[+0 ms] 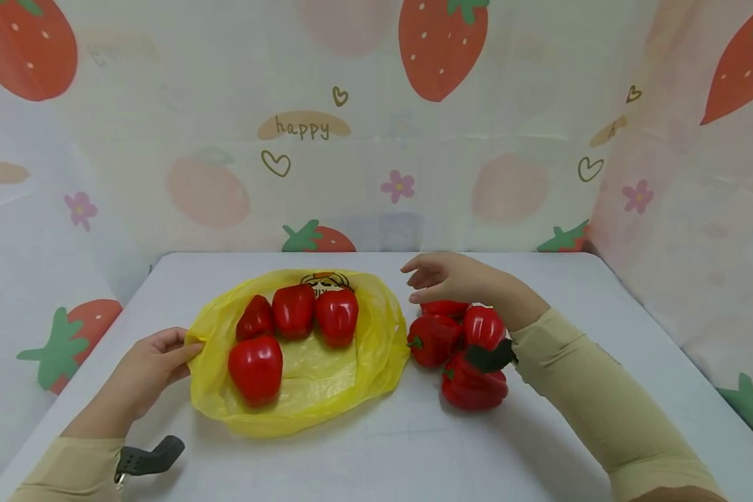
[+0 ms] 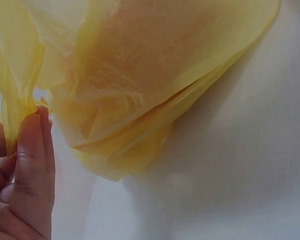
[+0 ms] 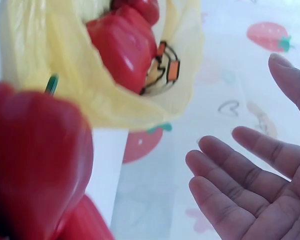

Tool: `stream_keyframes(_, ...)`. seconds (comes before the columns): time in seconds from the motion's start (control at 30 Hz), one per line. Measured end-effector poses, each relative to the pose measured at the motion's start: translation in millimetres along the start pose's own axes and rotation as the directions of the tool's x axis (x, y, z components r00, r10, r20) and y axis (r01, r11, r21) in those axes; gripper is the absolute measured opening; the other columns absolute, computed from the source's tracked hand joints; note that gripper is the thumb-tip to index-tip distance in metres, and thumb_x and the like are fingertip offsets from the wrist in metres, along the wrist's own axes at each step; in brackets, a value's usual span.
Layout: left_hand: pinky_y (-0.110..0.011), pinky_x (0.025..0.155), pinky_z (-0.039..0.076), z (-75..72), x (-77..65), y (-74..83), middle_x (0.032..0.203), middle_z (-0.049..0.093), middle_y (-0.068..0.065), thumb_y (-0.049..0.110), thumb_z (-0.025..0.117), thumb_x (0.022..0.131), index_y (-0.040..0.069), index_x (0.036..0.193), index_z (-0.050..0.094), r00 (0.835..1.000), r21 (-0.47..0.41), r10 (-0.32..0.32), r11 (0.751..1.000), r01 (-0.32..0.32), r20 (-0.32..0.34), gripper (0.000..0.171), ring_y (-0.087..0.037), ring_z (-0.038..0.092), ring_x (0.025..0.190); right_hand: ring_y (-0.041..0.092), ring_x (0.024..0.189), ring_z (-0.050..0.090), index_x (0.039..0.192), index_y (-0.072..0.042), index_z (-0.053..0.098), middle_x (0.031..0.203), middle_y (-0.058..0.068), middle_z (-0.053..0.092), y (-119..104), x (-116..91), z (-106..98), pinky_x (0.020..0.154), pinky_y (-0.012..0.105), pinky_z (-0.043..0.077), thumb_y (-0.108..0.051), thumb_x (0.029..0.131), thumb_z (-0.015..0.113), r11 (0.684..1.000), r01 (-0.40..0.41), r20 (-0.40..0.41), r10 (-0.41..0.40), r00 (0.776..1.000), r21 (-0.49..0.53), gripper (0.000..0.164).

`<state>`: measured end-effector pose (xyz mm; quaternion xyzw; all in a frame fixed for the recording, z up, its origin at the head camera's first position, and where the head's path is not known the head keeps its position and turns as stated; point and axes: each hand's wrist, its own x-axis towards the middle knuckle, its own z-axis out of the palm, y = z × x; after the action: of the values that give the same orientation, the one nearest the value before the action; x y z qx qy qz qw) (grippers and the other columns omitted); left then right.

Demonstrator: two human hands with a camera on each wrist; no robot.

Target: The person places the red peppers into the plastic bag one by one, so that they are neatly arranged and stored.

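A yellow plastic bag [image 1: 379, 348] lies spread with its mouth up, and several red bell peppers [image 1: 255, 371] sit inside. My left hand [image 1: 150, 366] pinches the bag's left rim between thumb and fingers; the left wrist view shows the gathered film [image 2: 20, 85] between them. To the right of the bag is a group of several more bell peppers [image 1: 435, 339]. Over the back of that group hangs my right hand [image 1: 454, 279], its fingers loosely spread with nothing in them. The rearmost pepper [image 1: 444, 308] of the group is partly hidden under this hand.
Everything stands on a white table [image 1: 364, 460]. Behind and at both sides hangs a cloth [image 1: 376, 167] printed with strawberries, hearts and flowers. A dark strap end [image 1: 150, 457] sticks out from the left wrist, and another dark piece [image 1: 492, 355] from the right one overlaps the peppers.
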<state>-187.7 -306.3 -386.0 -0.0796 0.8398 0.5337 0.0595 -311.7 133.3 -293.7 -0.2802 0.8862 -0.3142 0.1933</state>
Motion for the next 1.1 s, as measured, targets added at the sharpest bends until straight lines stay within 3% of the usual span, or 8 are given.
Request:
stream_keyframes(0.67, -0.026, 0.081, 0.051, 2.6, 1.9, -2.4, 0.114, 0.056, -0.008, 0.039, 0.054, 0.090, 0.001, 0.121, 0.048, 1.000, 0.017, 0.010, 1.000, -0.010, -0.009, 0.049, -0.013, 0.058, 0.092, 0.031, 0.114, 0.051, 0.130, -0.011, 0.045, 0.124, 0.018, 0.054, 61, -54, -18, 0.091, 0.046, 0.045, -0.028, 0.083, 0.067, 0.995, -0.049, -0.086, 0.057, 0.995, 0.089, 0.055)
stream_keyframes(0.97, -0.027, 0.082, 0.051, 1.3, 1.6, -3.0, 0.115, 0.056, -0.010, 0.040, 0.054, 0.090, 0.000, 0.121, 0.048, 1.000, 0.016, 0.015, 1.000, -0.015, -0.007, 0.050, -0.013, 0.058, 0.092, 0.038, 0.121, 0.043, 0.132, -0.011, 0.044, 0.128, 0.016, 0.050, 95, -72, -11, 0.096, 0.049, 0.041, -0.030, 0.080, 0.070, 0.991, -0.106, -0.123, 0.115, 0.986, 0.081, 0.061)
stream_keyframes(1.1, -0.028, 0.082, 0.051, 1.8, 1.4, -3.4, 0.115, 0.055, -0.011, 0.039, 0.054, 0.090, 0.000, 0.121, 0.048, 1.000, 0.014, 0.024, 1.000, -0.024, -0.006, 0.050, -0.013, 0.058, 0.092, 0.041, 0.124, 0.037, 0.137, -0.013, 0.036, 0.134, 0.019, 0.043, 105, -76, -6, 0.095, 0.050, 0.041, -0.031, 0.078, 0.071, 0.986, -0.142, -0.131, 0.153, 0.980, 0.090, 0.071)
